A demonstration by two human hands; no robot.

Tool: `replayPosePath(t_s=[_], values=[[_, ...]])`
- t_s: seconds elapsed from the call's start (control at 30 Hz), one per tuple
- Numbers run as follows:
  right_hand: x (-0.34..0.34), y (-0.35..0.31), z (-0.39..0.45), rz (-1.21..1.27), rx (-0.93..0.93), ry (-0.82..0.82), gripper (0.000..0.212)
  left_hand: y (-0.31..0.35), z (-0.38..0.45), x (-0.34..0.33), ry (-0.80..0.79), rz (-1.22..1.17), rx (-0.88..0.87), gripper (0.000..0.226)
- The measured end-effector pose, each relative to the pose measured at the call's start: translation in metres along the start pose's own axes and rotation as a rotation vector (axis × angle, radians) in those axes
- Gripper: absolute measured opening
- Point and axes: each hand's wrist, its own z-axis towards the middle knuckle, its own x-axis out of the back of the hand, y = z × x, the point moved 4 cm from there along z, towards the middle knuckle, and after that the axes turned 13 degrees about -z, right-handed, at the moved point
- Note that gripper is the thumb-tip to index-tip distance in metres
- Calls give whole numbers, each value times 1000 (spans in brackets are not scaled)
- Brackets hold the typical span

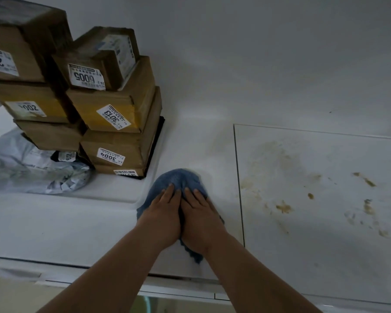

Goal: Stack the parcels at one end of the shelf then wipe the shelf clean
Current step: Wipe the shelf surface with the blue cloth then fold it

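Note:
A blue cloth [180, 179] lies on the white shelf [77, 224] near its middle. My left hand [161, 216] and my right hand [200, 220] press flat on the cloth side by side, fingers straight and pointing away from me. Several brown cardboard parcels [113, 109] with white number labels stand stacked in two columns at the left end of the shelf. A grey plastic mailer bag [32, 168] lies at the foot of the stack.
Brownish-yellow stains and smears [284, 207] cover the right shelf panel. A seam [238, 184] divides that panel from the one under my hands. The white back wall [257, 53] rises behind. The shelf's front edge [99, 269] runs below my forearms.

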Motion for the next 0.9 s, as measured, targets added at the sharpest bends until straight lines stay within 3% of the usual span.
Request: replayPosePath(t_s=[0.27,0.37,0.6,0.9], values=[[13,34,47,-58,-46,-96,65,7,60,20,-173,-97,-22,70],[22,64,43,-59,-141,-160,58,18,74,22,-211,-133,-73,61],[33,72,11,-63,-165,-144,61,31,68,10,-168,28,-154,56],[28,52,-36,-51,-127,-126,61,21,34,-15,-136,-47,-177,51]])
